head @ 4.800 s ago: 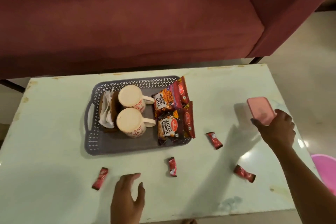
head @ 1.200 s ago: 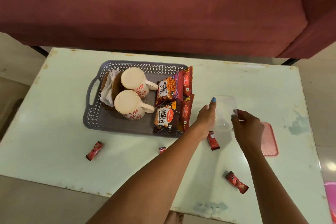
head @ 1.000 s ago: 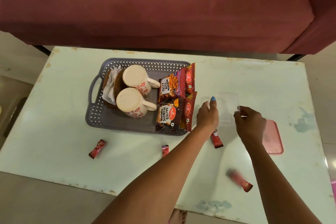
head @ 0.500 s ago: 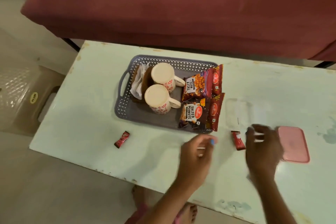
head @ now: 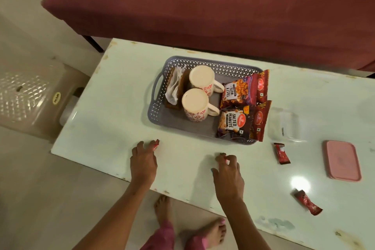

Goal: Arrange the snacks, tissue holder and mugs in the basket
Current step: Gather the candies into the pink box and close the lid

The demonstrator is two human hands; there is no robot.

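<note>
- Near the tabletop [head: 113, 119] front edge, your left hand [head: 143, 163] pinches a small red sachet [head: 155, 144]; your right hand [head: 228, 174] pinches another sachet [head: 223, 156].
- Bare tabletop lies between your hands.
- Beyond, the grey basket [head: 162, 115] holds mugs [head: 195, 103], tissue holder [head: 175, 89] and snack packets [head: 239, 107].

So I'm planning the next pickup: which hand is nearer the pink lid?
Right hand, nearer the pink plastic lid on its right. Left hand lies farther left.
</note>
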